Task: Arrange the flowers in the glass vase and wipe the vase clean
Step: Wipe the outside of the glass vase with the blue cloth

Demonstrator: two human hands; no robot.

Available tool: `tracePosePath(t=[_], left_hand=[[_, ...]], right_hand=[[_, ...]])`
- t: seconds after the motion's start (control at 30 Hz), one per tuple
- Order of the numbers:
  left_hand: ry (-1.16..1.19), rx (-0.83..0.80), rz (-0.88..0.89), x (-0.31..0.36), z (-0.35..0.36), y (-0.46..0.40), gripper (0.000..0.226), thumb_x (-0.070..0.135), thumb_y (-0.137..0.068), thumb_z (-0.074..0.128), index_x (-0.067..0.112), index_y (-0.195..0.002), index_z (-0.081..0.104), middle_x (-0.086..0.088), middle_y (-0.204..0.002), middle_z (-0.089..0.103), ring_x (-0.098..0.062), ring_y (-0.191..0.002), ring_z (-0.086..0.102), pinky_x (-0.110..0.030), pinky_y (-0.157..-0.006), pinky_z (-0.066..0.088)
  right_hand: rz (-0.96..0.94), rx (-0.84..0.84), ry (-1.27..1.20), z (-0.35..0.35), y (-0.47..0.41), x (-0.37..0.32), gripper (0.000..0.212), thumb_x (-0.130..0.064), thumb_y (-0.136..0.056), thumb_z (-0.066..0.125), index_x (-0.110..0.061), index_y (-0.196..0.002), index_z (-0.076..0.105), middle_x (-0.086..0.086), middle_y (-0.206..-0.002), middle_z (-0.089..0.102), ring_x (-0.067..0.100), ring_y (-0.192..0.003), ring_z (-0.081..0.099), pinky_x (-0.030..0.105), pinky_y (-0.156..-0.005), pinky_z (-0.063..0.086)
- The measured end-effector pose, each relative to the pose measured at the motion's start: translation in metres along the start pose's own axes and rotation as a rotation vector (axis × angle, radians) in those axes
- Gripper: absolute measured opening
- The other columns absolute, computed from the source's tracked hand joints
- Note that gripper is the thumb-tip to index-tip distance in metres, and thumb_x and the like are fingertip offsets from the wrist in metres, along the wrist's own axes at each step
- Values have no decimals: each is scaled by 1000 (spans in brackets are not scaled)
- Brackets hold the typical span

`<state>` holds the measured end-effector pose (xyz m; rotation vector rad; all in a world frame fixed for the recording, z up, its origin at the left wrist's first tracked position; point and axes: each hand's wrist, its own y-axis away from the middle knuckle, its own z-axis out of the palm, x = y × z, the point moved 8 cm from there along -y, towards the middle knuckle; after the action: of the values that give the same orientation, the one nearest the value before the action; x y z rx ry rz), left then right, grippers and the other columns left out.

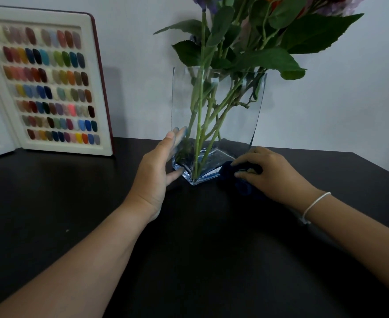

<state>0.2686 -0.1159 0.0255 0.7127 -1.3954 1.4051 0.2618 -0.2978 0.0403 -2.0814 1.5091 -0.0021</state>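
One glass vase [214, 111] stands on the dark table [51, 214], near its far edge against the pale wall, with one bunch of flowers [246, 42] in it — the green stems cross inside the glass and are too tangled to count exactly. Two hands are at the vase's base. The left hand [156, 171] lies flat against the vase's left side, fingers straight, gripping nothing. The right hand [269, 173] has its fingers curled round one dark blue cloth [241, 177], pressed to the vase's lower right corner. One white bracelet [315, 206] circles the right wrist. One open nail-colour sample book [51, 83] stands left — seven rows of swatches on its main page
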Motion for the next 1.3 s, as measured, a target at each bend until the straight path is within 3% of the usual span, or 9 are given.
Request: tracePosePath(t=[0.13,0.27,0.47,0.63,0.73,0.97,1.3], left_hand=[[3,4,0,-2,-1,-1,33,49,-87,35,39,-106,59,17,-134,48,8,-113,44,-33,-89,44],[5,14,3,-2,-1,-2,33,47,-90,33,38,-108,59,14,-140,44,3,-118,43,-33,-87,44],[-1,12,-5,-2,-1,-1,34,47,-90,33,38,-109,59,12,-142,42,-2,-126,39,-39,-94,42],[1,-8,-12,-2,0,-1,36,55,-80,37,42,-104,60,13,-142,42,-2,-127,38,-37,-93,42],[-5,-14,-14,-2,0,0,38,56,-77,37,42,-104,60,14,-142,42,-3,-127,38,-36,-93,42],[-24,-21,-11,-3,-1,0,43,55,-79,37,39,-112,59,13,-143,41,-4,-127,38,-39,-94,42],[-29,-18,-12,-4,-1,-1,43,56,-77,38,40,-109,60,15,-142,42,-2,-126,38,-36,-92,42]], right_hand=[[96,31,17,-10,-2,27,23,-12,-78,67,-13,-102,67,11,-99,57,18,-88,51,20,-77,34],[84,36,3,-10,-1,29,22,-11,-79,66,-13,-101,66,9,-101,56,16,-89,49,21,-79,34],[-49,16,-48,2,2,-11,21,-12,-78,67,-12,-100,66,4,-99,55,13,-92,49,12,-79,33],[-159,-35,-72,17,4,-48,22,-17,-81,65,-16,-103,65,-1,-100,51,13,-96,49,19,-88,36],[-165,-49,-70,17,3,-51,22,-18,-81,65,-17,-103,66,-1,-97,49,14,-95,49,20,-87,37],[-86,-64,-47,10,-4,-24,20,-18,-79,67,-19,-99,68,2,-96,55,14,-88,52,15,-78,36],[166,27,86,-10,-9,46,18,-12,-81,63,-12,-99,67,5,-90,47,19,-84,47,24,-76,32]])
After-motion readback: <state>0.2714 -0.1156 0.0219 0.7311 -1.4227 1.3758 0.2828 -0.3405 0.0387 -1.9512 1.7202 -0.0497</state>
